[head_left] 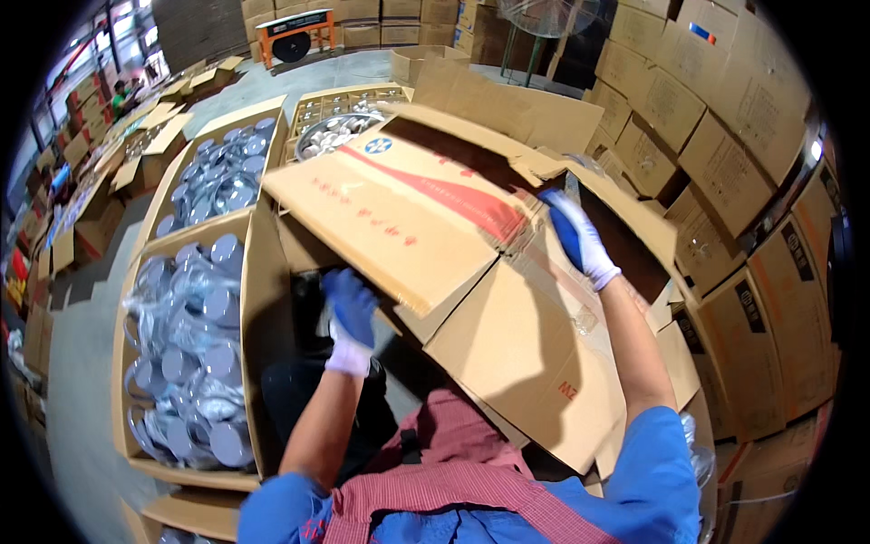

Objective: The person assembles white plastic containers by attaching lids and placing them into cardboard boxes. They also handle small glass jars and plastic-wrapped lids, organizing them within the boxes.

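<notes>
A creased, red-banded tan carton lies under the right hand, whose grip I cannot tell, beside the loosely uncurled left hand.

The grey floor carries an orange-framed machine, stacked brown boxes and an open box.

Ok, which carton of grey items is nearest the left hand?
The middle carton, just left of the left hand; the rear carton and bottom-edge carton lie farther away.
</notes>
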Demonstrator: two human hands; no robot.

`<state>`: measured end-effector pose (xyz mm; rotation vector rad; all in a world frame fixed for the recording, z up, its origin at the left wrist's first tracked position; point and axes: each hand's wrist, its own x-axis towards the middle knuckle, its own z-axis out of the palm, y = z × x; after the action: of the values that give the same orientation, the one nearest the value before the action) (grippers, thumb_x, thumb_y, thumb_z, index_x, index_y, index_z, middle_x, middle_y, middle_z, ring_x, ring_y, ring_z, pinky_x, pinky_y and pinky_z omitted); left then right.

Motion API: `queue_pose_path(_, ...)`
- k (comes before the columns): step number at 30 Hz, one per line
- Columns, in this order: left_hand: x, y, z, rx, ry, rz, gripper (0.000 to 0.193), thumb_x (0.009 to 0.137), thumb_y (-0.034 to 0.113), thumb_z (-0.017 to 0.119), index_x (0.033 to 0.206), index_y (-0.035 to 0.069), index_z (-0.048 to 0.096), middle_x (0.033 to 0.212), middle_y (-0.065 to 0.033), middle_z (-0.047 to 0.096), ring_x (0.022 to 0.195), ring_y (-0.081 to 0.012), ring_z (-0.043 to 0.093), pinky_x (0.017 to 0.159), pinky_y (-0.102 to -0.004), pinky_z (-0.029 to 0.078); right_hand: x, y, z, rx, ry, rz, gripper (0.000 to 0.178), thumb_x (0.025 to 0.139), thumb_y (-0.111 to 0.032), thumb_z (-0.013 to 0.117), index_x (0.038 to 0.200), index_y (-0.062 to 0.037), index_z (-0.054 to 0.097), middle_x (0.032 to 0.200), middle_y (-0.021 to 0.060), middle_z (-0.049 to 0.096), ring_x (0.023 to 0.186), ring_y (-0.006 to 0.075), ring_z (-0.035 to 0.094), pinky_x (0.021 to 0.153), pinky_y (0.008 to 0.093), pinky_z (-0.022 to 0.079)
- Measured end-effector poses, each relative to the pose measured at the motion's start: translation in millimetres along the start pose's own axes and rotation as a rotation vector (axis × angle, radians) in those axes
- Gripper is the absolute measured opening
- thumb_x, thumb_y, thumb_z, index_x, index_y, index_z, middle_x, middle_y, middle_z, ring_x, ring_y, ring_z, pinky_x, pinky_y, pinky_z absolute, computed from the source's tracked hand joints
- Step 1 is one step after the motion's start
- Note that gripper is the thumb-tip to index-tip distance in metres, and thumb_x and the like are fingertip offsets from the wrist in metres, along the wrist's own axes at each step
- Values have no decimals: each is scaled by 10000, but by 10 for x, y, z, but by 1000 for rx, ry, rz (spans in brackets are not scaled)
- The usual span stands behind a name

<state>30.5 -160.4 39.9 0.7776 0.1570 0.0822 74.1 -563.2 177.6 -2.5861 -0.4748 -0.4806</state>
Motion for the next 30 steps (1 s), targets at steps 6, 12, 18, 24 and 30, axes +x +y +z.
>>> queue_pose_path(6, 217, -448, 72, 527, 301, 281, 486, 920, 195, 716, 1324, 33, 498, 1215, -64, 609, 1045, -151, 574, 908, -292, 475, -421, 336, 873, -528, -155, 211, 734, 963, -538, 458, 1532, -97, 314, 1593, 143, 291, 1469, 346, 262, 1169, 609, 119)
queue_pose_path(12, 428, -768, -181, 157, 330, 155, 457, 949, 137, 654, 1323, -25, 447, 1201, -131, 614, 1032, -231, 627, 879, -376, 540, 497, 717, 374, -576, -315, -354, 609, 948, -450, 540, 1387, -30, 501, 1380, 184, 544, 1371, 375, 412, 1162, 583, 215)
queue_pose_path(18, 561, -915, -281, 468, 218, 232, 553, 973, 158, 602, 1430, -25, 352, 1337, -160, 528, 1168, -244, 550, 1004, -377, 454, 1703, 2012, 235, -1067, -78, 255, 617, 1008, -524, 371, 1488, -142, 429, 1603, 35, 316, 1503, 250, 219, 1208, 562, 76)
queue_pose_path(24, 630, -991, -642, 273, 100, -60, 692, 986, 464, 541, 1477, 19, 345, 1396, -150, 498, 1202, -279, 550, 1008, -437, 473, 868, 2124, 456, -293, -34, 286, 653, 931, -562, 539, 1436, -153, 475, 1590, 140, 309, 1498, 356, 197, 1187, 602, 104)
queue_pose_path(30, 335, -213, 131, 57, -101, -101, 615, 1039, 401, 441, 1488, -6, 339, 1516, -152, 393, 1353, -289, 428, 1138, -451, 352, -2189, 2108, -630, 77, 490, 1293, 776, 787, -640, 681, 1301, -70, 565, 1284, 192, 583, 1136, 331, 570, 911, 480, 467)
